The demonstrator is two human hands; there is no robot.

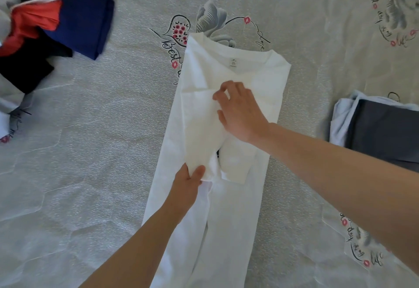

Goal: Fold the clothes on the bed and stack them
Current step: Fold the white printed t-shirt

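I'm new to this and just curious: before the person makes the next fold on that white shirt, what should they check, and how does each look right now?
1. White shirt lies flat on the bed: ok.
2. Left hand pinches the sleeve end: ok.
3. Right hand rests on the shirt, fingers relaxed: ok.
4. Sleeve smooth: not ok, wrinkled.
5. Folded stack ready at right: ok.

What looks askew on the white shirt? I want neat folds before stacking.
On the white shirt, the two folded-in sleeves end unevenly; the left hand pinches the left sleeve's end. Nothing is damaged.
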